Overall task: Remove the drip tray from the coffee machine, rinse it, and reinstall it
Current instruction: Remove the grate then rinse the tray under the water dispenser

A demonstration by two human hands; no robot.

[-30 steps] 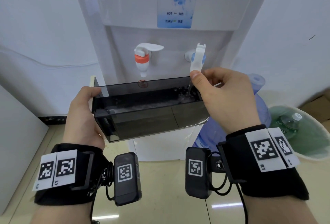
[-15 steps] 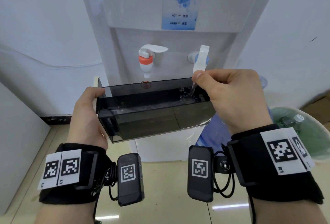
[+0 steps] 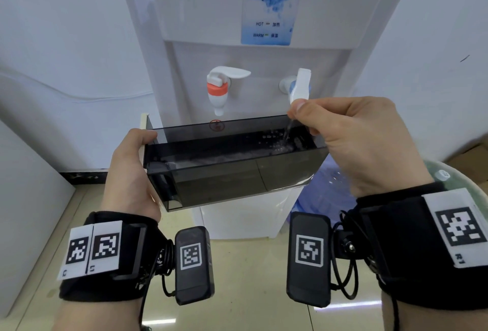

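The left hand [image 3: 132,169] still grips the dark drip tray [image 3: 232,169] under the blue tap [image 3: 299,85]. The right hand [image 3: 353,140] keeps pinching the tap's lever down. Water still runs in, so the rinse goes on.

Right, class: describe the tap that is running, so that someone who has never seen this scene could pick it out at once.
Find the white water dispenser with the blue MIXUN label. Two taps stick out of its front recess, above the dark tray. The running tap is the right-hand one, with a blue collar and its white lever pressed down by the right hand; its neighbour has an orange collar.
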